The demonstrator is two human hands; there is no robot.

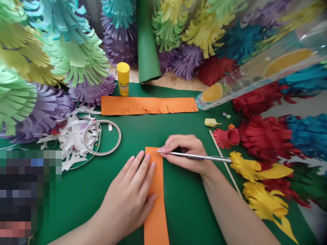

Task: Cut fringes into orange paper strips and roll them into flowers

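A long orange paper strip (156, 211) runs down the green tabletop towards me. My left hand (131, 187) lies flat along its left side, fingers stretched, fingertips pressing on the paper near the far end. In my right hand (187, 153) is a slim silver craft knife (212, 158), pinched near its tip and pointing left. Its thin point is at the strip's far edge, just ahead of my left fingertips. Beyond both hands, a second orange strip (149, 104) lies crosswise, with short slits along its near edge.
A yellow glue stick (123, 80) stands behind the crosswise strip. White paper scraps (76, 136) and a thin ring (120, 136) lie left. At right are a thin stick (222, 156), yellow paper flowers (245, 166), a red curl (227, 137) and a clear bottle (245, 81). Fringed paper columns surround everything.
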